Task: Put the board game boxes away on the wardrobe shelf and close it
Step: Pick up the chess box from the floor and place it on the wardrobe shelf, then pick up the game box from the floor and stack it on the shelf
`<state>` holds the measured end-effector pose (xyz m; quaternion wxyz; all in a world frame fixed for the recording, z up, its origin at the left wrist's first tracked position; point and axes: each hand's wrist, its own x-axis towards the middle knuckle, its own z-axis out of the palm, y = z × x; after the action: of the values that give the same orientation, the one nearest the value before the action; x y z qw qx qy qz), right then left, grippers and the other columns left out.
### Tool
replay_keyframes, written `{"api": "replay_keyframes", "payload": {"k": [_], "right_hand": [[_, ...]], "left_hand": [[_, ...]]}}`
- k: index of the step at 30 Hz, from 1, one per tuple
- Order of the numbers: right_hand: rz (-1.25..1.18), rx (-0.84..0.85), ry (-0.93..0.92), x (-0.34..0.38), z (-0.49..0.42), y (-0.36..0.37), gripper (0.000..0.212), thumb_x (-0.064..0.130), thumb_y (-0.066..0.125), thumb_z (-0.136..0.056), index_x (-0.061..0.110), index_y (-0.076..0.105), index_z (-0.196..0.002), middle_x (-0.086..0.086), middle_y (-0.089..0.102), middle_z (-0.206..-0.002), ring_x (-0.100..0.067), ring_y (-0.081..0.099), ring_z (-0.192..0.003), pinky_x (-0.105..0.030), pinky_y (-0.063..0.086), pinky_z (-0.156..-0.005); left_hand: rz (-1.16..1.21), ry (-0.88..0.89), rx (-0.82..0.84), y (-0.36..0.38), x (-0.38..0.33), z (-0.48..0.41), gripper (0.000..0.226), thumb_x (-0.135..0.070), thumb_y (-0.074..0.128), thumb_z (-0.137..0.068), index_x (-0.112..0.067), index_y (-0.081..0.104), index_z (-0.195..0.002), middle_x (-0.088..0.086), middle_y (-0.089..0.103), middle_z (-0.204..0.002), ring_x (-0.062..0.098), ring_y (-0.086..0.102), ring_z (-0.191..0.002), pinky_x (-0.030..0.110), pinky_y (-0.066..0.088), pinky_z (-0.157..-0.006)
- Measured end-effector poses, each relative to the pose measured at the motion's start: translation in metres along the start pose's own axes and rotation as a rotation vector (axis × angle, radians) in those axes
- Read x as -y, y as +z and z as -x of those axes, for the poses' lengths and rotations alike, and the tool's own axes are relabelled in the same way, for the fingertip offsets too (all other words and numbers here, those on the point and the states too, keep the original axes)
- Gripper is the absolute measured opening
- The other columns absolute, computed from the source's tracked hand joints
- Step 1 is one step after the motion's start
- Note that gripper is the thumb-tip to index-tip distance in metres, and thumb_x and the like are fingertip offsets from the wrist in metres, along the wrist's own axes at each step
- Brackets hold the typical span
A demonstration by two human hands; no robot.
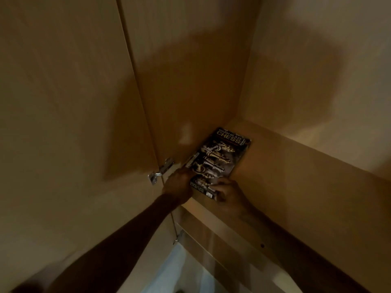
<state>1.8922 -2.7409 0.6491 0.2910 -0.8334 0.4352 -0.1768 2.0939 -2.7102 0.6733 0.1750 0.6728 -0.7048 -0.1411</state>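
Note:
A dark chess box (220, 157) with chess pieces printed on its lid lies flat on the wardrobe shelf (285, 176), pushed against the left inner wall. My left hand (178, 183) grips the box's near left corner. My right hand (229, 192) holds its near right corner at the shelf's front edge. The open wardrobe door (63, 123) stands at the left, hung on a metal hinge (161, 170). Any other box is out of sight.
The shelf runs on to the right of the box as bare wood. A second hinge (178, 237) and a lower shelf edge (222, 235) sit below. The scene is dim, and a pale floor (179, 271) shows at the bottom.

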Motion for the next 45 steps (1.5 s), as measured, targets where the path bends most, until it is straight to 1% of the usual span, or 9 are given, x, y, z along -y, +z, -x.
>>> {"api": "replay_keyframes", "payload": {"k": [4, 10, 13, 15, 20, 26, 31, 36, 45], "right_hand": [[0.106, 0.076, -0.023, -0.002, -0.014, 0.007, 0.058, 0.004, 0.055, -0.079, 0.014, 0.051, -0.136, -0.011, 0.033, -0.148, -0.027, 0.036, -0.134, -0.026, 0.042, -0.104], [0.086, 0.134, -0.033, -0.001, -0.016, 0.0, 0.058, 0.006, 0.057, -0.085, 0.014, 0.044, -0.142, -0.009, 0.024, -0.155, -0.026, 0.023, -0.142, -0.021, 0.027, -0.107], [-0.027, 0.09, -0.038, 0.002, -0.006, -0.004, 0.051, 0.008, 0.056, -0.088, 0.011, 0.048, -0.138, -0.007, 0.035, -0.15, -0.021, 0.031, -0.14, -0.018, 0.027, -0.105], [-0.172, 0.019, -0.001, 0.007, 0.001, -0.006, 0.044, 0.01, 0.057, -0.088, 0.015, 0.054, -0.132, -0.003, 0.049, -0.138, -0.015, 0.046, -0.128, -0.02, 0.038, -0.101], [-0.42, 0.055, 0.04, 0.025, 0.03, 0.004, 0.035, 0.01, 0.057, -0.089, 0.017, 0.061, -0.123, 0.008, 0.062, -0.114, -0.007, 0.061, -0.104, -0.013, 0.046, -0.079], [-0.376, 0.39, -0.032, 0.058, 0.085, 0.072, 0.032, 0.016, 0.058, -0.089, 0.019, 0.063, -0.121, 0.004, 0.069, -0.105, -0.008, 0.064, -0.097, -0.022, 0.051, -0.083], [-0.305, 0.732, -0.169, 0.111, 0.162, 0.147, 0.031, 0.013, 0.06, -0.089, 0.013, 0.064, -0.12, 0.005, 0.067, -0.099, -0.012, 0.064, -0.093, -0.017, 0.047, -0.081], [-0.225, 0.988, -0.295, 0.179, 0.247, 0.211, 0.027, 0.015, 0.062, -0.086, 0.017, 0.068, -0.112, 0.003, 0.07, -0.098, -0.007, 0.064, -0.087, -0.018, 0.049, -0.079], [-0.099, 1.309, -0.637, 0.315, 0.438, 0.312, 0.022, 0.017, 0.063, -0.086, 0.018, 0.069, -0.107, 0.005, 0.071, -0.096, -0.007, 0.065, -0.087, -0.01, 0.049, -0.073]], "left_hand": [[-0.058, -0.062, 0.036, -0.002, 0.004, -0.004, 0.065, 0.002, 0.051, -0.079, -0.014, 0.046, -0.142, 0.01, 0.04, -0.151, 0.029, 0.033, -0.141, 0.038, 0.034, -0.114], [0.137, -0.185, 0.066, -0.008, -0.008, -0.005, 0.062, 0.003, 0.046, -0.088, -0.02, 0.04, -0.145, 0.005, 0.03, -0.156, 0.026, 0.028, -0.144, 0.031, 0.033, -0.111], [0.285, -0.267, -0.05, 0.001, -0.013, 0.012, 0.049, -0.004, 0.05, -0.09, -0.02, 0.052, -0.136, 0.004, 0.044, -0.149, 0.022, 0.042, -0.136, 0.025, 0.038, -0.1], [0.427, -0.408, -0.157, 0.009, -0.014, 0.032, 0.037, -0.012, 0.054, -0.092, -0.022, 0.059, -0.128, 0.004, 0.054, -0.138, 0.02, 0.054, -0.123, 0.022, 0.042, -0.09], [0.595, -0.578, -0.354, 0.032, -0.016, 0.114, 0.03, -0.009, 0.056, -0.091, -0.016, 0.067, -0.118, -0.003, 0.067, -0.118, 0.006, 0.063, -0.097, 0.018, 0.046, -0.08], [0.783, -0.945, -0.608, 0.071, -0.035, 0.268, 0.026, -0.002, 0.058, -0.088, -0.017, 0.069, -0.107, -0.004, 0.071, -0.103, 0.006, 0.064, -0.094, 0.023, 0.049, -0.084], [0.821, -1.215, -0.798, 0.091, -0.064, 0.414, 0.026, -0.002, 0.058, -0.089, -0.017, 0.068, -0.108, -0.003, 0.071, -0.102, 0.006, 0.065, -0.096, 0.018, 0.046, -0.08], [0.85, -1.413, -1.028, 0.11, -0.101, 0.551, 0.027, -0.003, 0.058, -0.089, -0.023, 0.067, -0.106, -0.002, 0.072, -0.104, 0.011, 0.066, -0.1, 0.027, 0.05, -0.089], [0.841, -1.673, -1.477, 0.135, -0.166, 0.772, 0.026, -0.006, 0.056, -0.092, -0.02, 0.065, -0.112, -0.005, 0.07, -0.105, 0.006, 0.064, -0.1, 0.01, 0.043, -0.077]]}}
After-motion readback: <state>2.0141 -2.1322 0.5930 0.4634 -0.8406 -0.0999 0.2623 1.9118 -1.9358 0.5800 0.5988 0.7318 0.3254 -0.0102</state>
